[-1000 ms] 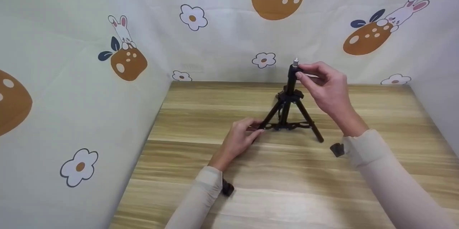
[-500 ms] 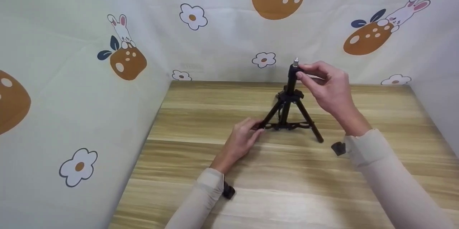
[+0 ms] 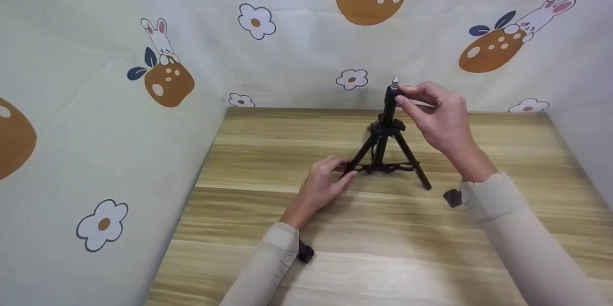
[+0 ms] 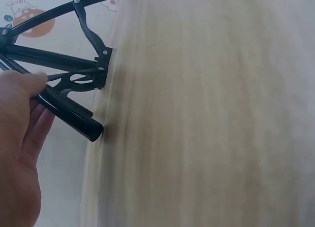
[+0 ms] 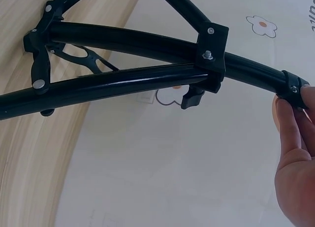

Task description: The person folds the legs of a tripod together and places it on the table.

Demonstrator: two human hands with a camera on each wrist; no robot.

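Observation:
A small black tripod stands upright on the wooden table with its legs spread and a silver screw tip on top. Near its foot, my left hand pinches the left leg between thumb and fingers; the left wrist view shows the thumb on that leg. My right hand pinches the collar at the top of the centre column, just below the silver tip. In the right wrist view the collar sits between thumb and fingers, partly covered by them. Lower down is the black leg hub with a knob.
The table has a light wood grain. Behind it and along both sides hangs a pale cloth printed with rabbits, orange fruits and flowers. Black wrist mounts stick out from both sleeves.
The left hand's thumb has shifted slightly along the tripod leg. The right hand keeps its grip near the top, and the tripod stays in place.

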